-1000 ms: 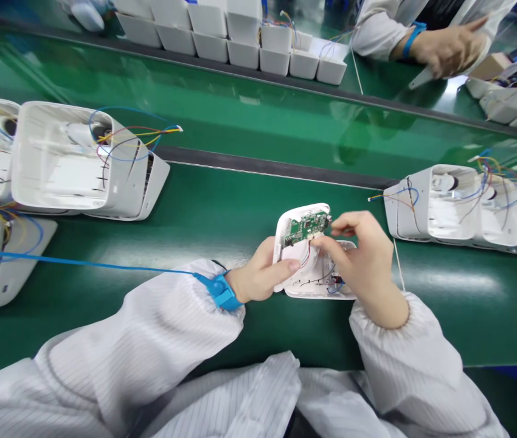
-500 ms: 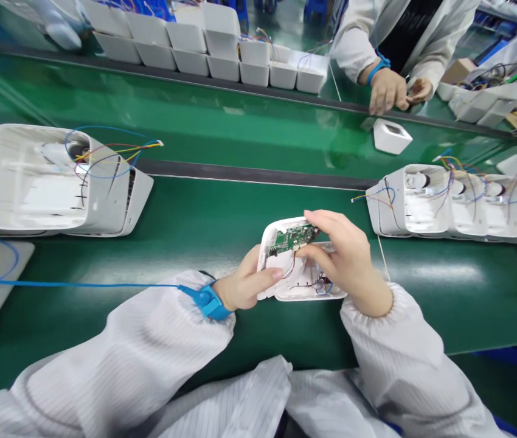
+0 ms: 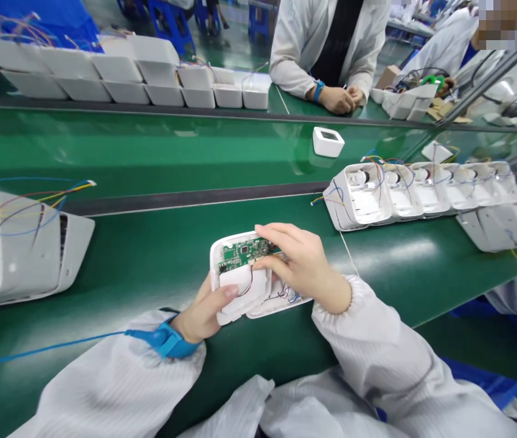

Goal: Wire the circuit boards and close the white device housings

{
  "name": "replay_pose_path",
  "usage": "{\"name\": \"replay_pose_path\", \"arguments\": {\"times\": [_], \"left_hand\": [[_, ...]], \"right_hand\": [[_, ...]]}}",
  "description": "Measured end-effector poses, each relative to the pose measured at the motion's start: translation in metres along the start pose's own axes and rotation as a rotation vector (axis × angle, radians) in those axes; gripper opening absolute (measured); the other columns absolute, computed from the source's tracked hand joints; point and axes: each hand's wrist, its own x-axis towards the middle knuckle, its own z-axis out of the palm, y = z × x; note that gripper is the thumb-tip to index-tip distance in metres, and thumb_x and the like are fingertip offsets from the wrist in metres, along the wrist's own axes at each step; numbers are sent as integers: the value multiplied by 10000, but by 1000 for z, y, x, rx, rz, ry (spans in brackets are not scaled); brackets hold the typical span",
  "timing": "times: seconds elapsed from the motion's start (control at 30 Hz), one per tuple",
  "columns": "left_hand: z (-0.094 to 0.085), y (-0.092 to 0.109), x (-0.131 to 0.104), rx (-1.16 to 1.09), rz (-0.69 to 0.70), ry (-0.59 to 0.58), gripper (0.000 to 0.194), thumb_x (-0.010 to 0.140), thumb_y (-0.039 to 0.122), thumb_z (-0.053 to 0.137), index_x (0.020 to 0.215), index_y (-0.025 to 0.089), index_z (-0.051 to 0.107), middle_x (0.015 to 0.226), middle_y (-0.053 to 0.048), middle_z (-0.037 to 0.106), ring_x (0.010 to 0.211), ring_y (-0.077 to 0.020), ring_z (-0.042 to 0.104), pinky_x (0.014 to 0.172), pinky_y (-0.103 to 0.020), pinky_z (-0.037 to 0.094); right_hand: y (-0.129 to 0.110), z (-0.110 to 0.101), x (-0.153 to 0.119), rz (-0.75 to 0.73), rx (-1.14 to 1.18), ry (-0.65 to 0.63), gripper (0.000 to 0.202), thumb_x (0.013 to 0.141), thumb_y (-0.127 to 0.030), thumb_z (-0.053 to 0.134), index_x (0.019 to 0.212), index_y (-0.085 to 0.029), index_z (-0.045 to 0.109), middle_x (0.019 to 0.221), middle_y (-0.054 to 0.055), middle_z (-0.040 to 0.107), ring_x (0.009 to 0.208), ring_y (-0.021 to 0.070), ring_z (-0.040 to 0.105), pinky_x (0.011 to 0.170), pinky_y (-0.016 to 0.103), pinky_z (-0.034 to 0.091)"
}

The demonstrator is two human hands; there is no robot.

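"What's the left hand point(image 3: 201, 310) doing?"

"Pinching the white casing point(image 3: 244, 287) at its eight o'clock side, thumb on the inner face, fingers behind."

"And the right hand point(image 3: 301, 261)?"

"Fingers bent over the green circuit board point(image 3: 244, 250) from two o'clock, thumb at its lower edge. Can't tell whether they grip."

"Where's the casing?"

"Over the desk point(image 3: 149, 261), mid-view; from it, open housings point(image 3: 368, 204) stand at two o'clock."
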Motion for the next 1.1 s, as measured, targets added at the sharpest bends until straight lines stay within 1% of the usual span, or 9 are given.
{"name": "replay_pose_path", "arguments": {"times": [0.17,0.3,0.47,0.57,0.6,0.7,0.87,1.03,1.1], "left_hand": [[-9,-4,-2,22,-29,-11,552,798,441,673,1305,244,580,1111,-50,711,1072,-373,656,842,-442,602],[-15,-10,-2,42,-18,98,580,751,448,726,1287,270,594,1154,-45,704,1069,-379,659,827,-448,610],[-14,-4,8,97,158,146,748,608,689,767,1184,221,674,1144,-96,710,1040,-397,662,896,-507,580],[-11,5,18,184,301,204,859,711,869,498,1171,169,686,1242,-132,660,1202,-387,578,1096,-511,440],[-11,7,21,221,329,245,843,792,847,396,1204,163,666,1292,-135,630,1258,-370,538,1141,-501,385],[-15,7,25,467,358,329,670,950,680,277,1279,193,601,1399,-105,553,1337,-312,471,1178,-467,322],[-17,-1,25,1035,374,98,870,733,770,578,1380,195,487,1394,-144,537,1267,-380,506,1121,-531,362],[-9,0,24,1171,312,109,819,781,500,669,1466,223,316,1462,-150,439,1332,-376,447,1099,-572,382],[-9,1,23,1101,322,137,812,799,428,665,1479,228,269,1508,-153,365,1382,-368,386,1134,-575,342]], "right_hand": [[1,1,2,4,68,-18,448,878,-435,678,1253,-195,621,1182,85,671,1082,174,639,946,290,526],[3,-1,5,144,135,-96,578,837,-430,723,1341,-218,534,1225,90,646,1003,172,654,860,296,554],[1,-6,4,130,236,-71,338,779,-397,786,971,-167,630,884,24,701,796,141,659,742,250,529],[1,-6,1,-6,198,21,119,861,-255,677,911,-190,591,891,24,696,840,142,655,775,274,517],[2,-5,1,-61,154,26,22,887,-191,605,889,-201,586,904,24,699,874,144,654,805,288,509],[6,-2,1,-244,-38,-25,216,922,-77,453,824,-218,583,947,10,704,958,145,634,851,317,465],[3,5,1,-463,-270,-317,215,1004,-188,446,849,-218,592,946,13,671,981,155,584,847,328,422],[4,-1,2,-348,-232,-290,97,939,-203,571,1015,-227,627,1159,36,653,1255,203,475,1049,400,365],[9,-7,4,-226,-136,-180,340,878,-310,682,1193,-231,581,1320,63,582,1339,226,406,1105,424,340]]}}
